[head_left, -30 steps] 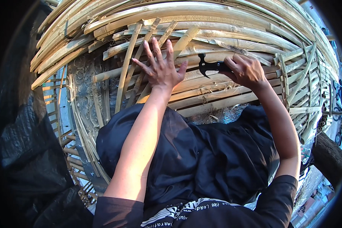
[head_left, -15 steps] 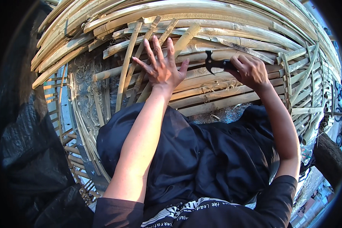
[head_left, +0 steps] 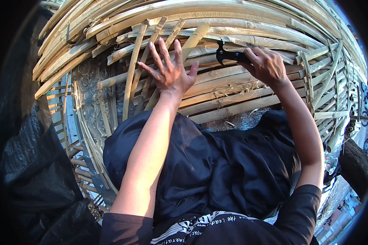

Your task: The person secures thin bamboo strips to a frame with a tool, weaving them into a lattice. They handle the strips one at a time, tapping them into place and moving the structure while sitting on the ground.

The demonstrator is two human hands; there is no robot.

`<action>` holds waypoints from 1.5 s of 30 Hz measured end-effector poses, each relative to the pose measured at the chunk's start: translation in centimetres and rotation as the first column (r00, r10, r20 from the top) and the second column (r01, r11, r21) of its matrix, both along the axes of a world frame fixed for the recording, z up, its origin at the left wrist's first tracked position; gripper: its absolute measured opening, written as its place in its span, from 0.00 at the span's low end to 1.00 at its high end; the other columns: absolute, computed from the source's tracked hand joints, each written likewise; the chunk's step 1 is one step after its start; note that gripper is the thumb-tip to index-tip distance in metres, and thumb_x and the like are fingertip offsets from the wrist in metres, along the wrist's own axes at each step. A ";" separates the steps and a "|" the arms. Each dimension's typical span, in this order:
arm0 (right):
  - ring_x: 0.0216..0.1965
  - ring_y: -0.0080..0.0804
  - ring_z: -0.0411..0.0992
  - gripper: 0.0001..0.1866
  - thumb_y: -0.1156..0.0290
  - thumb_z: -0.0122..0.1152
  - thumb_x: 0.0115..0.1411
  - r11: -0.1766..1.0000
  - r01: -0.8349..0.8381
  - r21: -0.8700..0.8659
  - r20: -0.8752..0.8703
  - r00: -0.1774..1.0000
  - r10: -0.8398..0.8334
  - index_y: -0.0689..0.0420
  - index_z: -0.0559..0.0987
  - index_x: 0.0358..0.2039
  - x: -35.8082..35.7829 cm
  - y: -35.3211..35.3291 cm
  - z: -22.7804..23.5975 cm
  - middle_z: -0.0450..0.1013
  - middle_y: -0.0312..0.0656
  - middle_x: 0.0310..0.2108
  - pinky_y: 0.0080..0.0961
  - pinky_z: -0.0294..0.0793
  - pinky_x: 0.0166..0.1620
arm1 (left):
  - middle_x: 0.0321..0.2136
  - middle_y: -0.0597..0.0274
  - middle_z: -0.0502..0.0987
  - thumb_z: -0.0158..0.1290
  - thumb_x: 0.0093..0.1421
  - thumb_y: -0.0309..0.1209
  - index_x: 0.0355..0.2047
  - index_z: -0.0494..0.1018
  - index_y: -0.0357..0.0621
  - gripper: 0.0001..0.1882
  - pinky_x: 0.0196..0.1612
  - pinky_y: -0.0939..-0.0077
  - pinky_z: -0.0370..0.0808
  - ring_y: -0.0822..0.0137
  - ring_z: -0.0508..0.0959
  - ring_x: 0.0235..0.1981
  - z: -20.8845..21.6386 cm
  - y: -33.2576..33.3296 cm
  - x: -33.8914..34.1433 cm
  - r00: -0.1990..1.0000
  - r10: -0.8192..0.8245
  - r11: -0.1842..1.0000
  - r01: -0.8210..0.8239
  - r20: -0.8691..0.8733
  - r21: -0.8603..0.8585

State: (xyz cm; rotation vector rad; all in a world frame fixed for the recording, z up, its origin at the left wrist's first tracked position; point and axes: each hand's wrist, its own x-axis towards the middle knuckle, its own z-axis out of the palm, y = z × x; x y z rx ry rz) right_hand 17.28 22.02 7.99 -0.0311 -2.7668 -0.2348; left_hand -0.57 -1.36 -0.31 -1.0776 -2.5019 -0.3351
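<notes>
With its fingers spread wide, my left hand [head_left: 169, 77] lies over several upright bamboo slats [head_left: 135, 69] that cross the longer bamboo strips. A broader pale slat [head_left: 195, 37] slants up beside its index finger. My right hand [head_left: 268, 65] is wrapped round the handle of a small black claw hammer [head_left: 221, 54]. The hammer's head points left, over the long bamboo strips [head_left: 225, 83] and a short way from my left thumb. Whether the head touches the bamboo I cannot tell.
Long split bamboo poles [head_left: 233, 10] are piled along the far side. A woven bamboo lattice [head_left: 329, 81] stands at the right, with a dark log [head_left: 356, 165] below it. Black plastic sheeting [head_left: 24, 151] hangs at the left. Dark cloth [head_left: 192, 159] covers my lap.
My right hand and the hammer have moved slightly up and to the left. The hammer's head has tilted a little. My left hand stays spread on the slats.
</notes>
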 end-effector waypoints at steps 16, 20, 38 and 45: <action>0.24 0.31 0.79 0.19 0.49 0.66 0.63 0.988 -0.155 0.018 -0.066 0.986 0.156 0.51 0.77 0.41 -0.2 0.7 0.0 0.74 0.34 0.26 0.28 0.76 0.21 | 0.75 0.44 0.45 0.47 0.63 0.64 0.75 0.51 0.59 0.45 0.62 0.08 0.34 0.36 0.40 0.76 -0.3 0.1 0.0 1.000 -0.021 0.999 0.022 -0.010 0.046; 0.27 0.30 0.79 0.19 0.48 0.67 0.62 0.995 -0.101 -0.006 0.042 0.994 0.101 0.50 0.76 0.40 0.3 0.1 -0.5 0.75 0.33 0.29 0.28 0.76 0.26 | 0.75 0.44 0.45 0.48 0.63 0.63 0.75 0.51 0.59 0.45 0.62 0.08 0.34 0.36 0.39 0.76 -0.3 -0.2 -0.1 1.000 -0.019 0.999 0.020 -0.018 0.035; 0.26 0.33 0.79 0.22 0.52 0.71 0.59 0.997 -0.074 -0.018 0.008 0.997 0.074 0.54 0.78 0.45 0.1 0.7 -0.9 0.77 0.37 0.30 0.30 0.78 0.26 | 0.76 0.42 0.42 0.43 0.63 0.65 0.75 0.49 0.60 0.46 0.62 0.08 0.30 0.35 0.38 0.76 -0.1 0.0 0.0 0.999 -0.011 1.000 0.011 0.040 -0.010; 0.27 0.32 0.78 0.23 0.52 0.73 0.57 1.000 -0.012 -0.008 -0.057 0.998 0.012 0.54 0.79 0.44 0.1 -0.3 -1.0 0.75 0.36 0.29 0.30 0.77 0.25 | 0.75 0.43 0.45 0.48 0.63 0.64 0.75 0.51 0.58 0.45 0.62 0.08 0.33 0.37 0.39 0.76 -0.1 -0.1 0.0 0.999 -0.020 1.000 0.020 0.026 0.015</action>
